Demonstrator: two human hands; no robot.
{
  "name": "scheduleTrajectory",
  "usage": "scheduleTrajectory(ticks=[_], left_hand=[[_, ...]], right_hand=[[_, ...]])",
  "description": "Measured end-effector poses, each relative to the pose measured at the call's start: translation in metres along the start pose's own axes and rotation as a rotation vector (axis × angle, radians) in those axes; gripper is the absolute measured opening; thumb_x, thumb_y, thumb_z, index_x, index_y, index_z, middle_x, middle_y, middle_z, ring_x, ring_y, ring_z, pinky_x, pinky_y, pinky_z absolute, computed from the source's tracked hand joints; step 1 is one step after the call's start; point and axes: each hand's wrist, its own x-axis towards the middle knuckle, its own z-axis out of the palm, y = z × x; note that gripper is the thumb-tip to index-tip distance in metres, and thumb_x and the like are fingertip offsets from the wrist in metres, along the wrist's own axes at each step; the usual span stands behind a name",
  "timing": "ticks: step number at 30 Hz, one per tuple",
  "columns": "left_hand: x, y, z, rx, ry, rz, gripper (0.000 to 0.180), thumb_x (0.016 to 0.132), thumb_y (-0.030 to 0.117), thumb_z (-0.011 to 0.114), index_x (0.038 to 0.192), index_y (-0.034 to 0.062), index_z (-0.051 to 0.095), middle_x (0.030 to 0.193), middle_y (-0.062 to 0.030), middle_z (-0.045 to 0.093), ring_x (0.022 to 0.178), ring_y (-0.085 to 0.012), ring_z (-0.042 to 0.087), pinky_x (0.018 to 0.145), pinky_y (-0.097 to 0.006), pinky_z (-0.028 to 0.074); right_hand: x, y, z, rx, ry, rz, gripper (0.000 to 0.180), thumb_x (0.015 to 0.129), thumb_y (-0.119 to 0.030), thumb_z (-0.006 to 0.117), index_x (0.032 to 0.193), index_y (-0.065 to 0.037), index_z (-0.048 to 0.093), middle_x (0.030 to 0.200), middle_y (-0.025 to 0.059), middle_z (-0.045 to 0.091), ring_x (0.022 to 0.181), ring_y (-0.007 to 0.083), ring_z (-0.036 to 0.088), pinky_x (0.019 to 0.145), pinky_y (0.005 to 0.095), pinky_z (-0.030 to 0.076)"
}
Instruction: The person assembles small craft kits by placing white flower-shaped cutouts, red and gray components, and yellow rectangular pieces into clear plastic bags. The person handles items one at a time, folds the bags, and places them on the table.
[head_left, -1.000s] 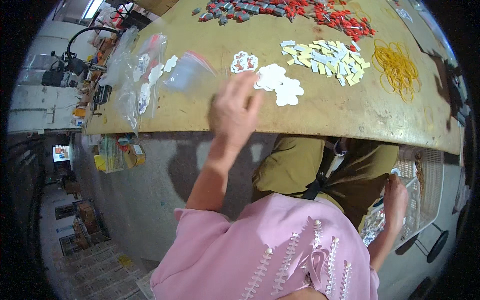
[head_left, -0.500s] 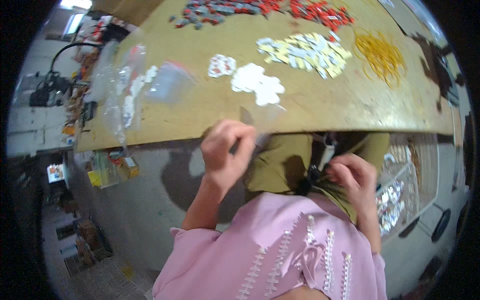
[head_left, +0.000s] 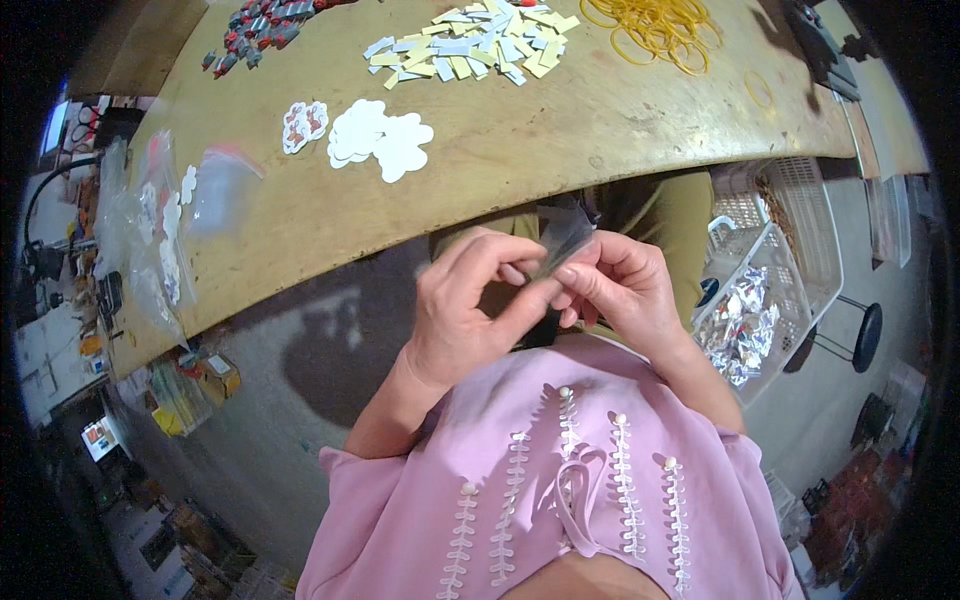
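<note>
Wearing a pink shirt (head_left: 400,510), with a soft bow and rows of white leafy trim down the front. Just past the shirt, over the lap, holding a small piece of see-through plastic (head_left: 568,228) up between both hands. On one side, pinching its lower part with the closed fingers (head_left: 503,247) of the left hand (head_left: 455,300). On the other side, pinching it too, with the thumb and fingers of the right hand (head_left: 635,292). Both thumbs very near each other; too small to tell if touching. Under the hands, wearing olive trousers (head_left: 682,235). To the right of the legs, a white basket (head_left: 828,230) with shiny silver packets (head_left: 745,320) inside. Past the lap, a big tan surface (head_left: 520,135) with a curved look. On the left part, clear bags (head_left: 155,225) with picture cards inside, and next to them a flat clear bag with a red top (head_left: 222,190). More to the middle, little cards with brownish-red pictures (head_left: 303,127), just beside white puffy-shaped cards (head_left: 370,138) in an overlapping heap. Farther back, a messy pile of yellow and pale paper strips (head_left: 470,48), then yellow rubber bands (head_left: 655,35) in a tangle to the right, and grey and red bits (head_left: 262,30) to the left.
</note>
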Motion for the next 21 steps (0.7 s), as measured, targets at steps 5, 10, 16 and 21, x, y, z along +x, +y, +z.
scheduleTrajectory(ticks=[5,10,16,21], left_hand=[[0.005,-0.003,0.013,0.113,-0.046,0.064,0.017,0.085,0.008,0.085,0.095,0.0055,0.072,0.085,-0.0072,0.072,0.072,-0.0241,0.072,0.063,-0.036,0.057],[0.007,-0.008,0.018,0.219,-0.005,0.025,0.012,0.086,0.005,0.08,0.087,0.0056,0.068,0.077,-0.0077,0.071,0.068,-0.0259,0.071,0.059,-0.037,0.056],[0.007,-0.012,0.016,0.186,0.061,-0.04,0.008,0.091,-0.003,0.073,0.093,0.0044,0.072,0.071,-0.0059,0.067,0.059,-0.0091,0.063,0.054,-0.029,0.051],[0.008,-0.013,0.002,0.278,-0.205,0.296,0.011,0.084,0.009,0.076,0.095,0.0075,0.073,0.079,-0.0085,0.066,0.07,-0.0297,0.066,0.065,-0.042,0.055]], right_hand=[[0.007,0.005,0.008,-0.089,0.151,-0.119,0.023,0.106,-0.018,0.072,0.09,-0.002,0.072,0.077,0.0002,0.074,0.065,0.0039,0.067,0.052,0.0194,0.051],[0.007,0.006,0.009,-0.218,0.191,-0.104,0.026,0.105,-0.017,0.075,0.084,-0.001,0.071,0.071,-0.0002,0.071,0.063,0.0036,0.066,0.052,0.0212,0.053],[0.002,0.003,0.004,-0.21,0.152,0.093,0.029,0.106,-0.02,0.072,0.084,-0.002,0.068,0.07,0.0022,0.069,0.062,0.0055,0.066,0.051,0.0243,0.054],[0.003,-0.001,-0.004,-0.141,0.177,0.128,0.032,0.112,-0.024,0.059,0.09,-0.004,0.069,0.07,0.0017,0.068,0.059,0.0089,0.066,0.049,0.0228,0.052]])
